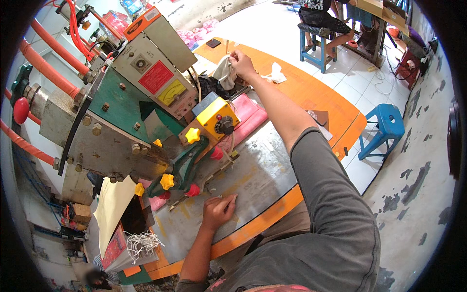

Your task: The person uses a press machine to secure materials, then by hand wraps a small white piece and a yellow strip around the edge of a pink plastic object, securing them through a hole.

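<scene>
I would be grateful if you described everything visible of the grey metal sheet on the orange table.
The grey metal sheet lies flat on the orange table, its surface smooth-looking, dully shiny and streaked with yellowish marks. A reflection brightens its right part. The left hand appears to rest on it, and a green bracket overhangs it.

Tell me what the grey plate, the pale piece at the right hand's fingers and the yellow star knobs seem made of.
Grey plate: probably metal, scuffed, with a bright sheen.
Pale piece: likely fabric, matt, in soft folds.
Yellow star knobs: apparently smooth moulded plastic, going by even colour and rounded points.
</scene>
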`<move>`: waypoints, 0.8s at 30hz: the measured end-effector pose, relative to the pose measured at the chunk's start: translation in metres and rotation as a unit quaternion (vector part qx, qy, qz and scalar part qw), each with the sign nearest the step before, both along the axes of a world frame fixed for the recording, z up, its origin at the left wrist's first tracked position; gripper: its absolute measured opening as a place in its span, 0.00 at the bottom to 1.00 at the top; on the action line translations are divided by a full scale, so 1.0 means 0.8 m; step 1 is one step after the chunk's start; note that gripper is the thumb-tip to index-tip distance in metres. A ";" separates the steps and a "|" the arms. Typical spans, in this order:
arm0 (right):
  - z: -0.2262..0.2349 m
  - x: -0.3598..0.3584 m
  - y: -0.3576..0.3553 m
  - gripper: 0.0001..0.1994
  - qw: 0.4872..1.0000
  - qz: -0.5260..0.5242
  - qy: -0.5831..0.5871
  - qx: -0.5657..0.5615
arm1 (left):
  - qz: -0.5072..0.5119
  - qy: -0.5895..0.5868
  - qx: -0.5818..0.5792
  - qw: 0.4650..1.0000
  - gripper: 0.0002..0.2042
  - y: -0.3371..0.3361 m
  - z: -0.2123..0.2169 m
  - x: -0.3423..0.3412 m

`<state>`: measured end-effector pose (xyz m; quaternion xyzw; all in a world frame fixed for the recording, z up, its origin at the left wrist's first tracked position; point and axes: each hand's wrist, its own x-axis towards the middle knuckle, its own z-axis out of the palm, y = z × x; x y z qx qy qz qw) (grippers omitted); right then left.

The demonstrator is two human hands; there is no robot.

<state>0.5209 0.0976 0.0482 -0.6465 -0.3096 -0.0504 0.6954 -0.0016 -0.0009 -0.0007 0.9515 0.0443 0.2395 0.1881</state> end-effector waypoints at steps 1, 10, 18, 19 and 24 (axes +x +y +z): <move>0.003 0.018 -0.003 0.11 1.000 -0.010 -0.012 -0.002 | -0.006 0.000 0.001 1.000 0.06 -0.001 0.003 0.006; 0.050 0.037 -0.010 0.08 0.923 0.148 0.181 0.306 | 0.007 0.014 -0.008 1.000 0.06 -0.003 0.002 0.004; 0.097 0.046 -0.051 0.09 0.860 0.154 0.213 0.438 | 0.002 0.010 -0.001 1.000 0.05 -0.002 0.001 0.007; 0.103 0.044 -0.055 0.09 0.850 0.156 0.216 0.454 | 0.002 0.012 -0.001 1.000 0.05 -0.001 0.001 0.006; 0.133 0.039 -0.071 0.09 0.828 0.152 0.204 0.499 | -0.004 0.006 0.007 1.000 0.06 -0.002 0.003 0.010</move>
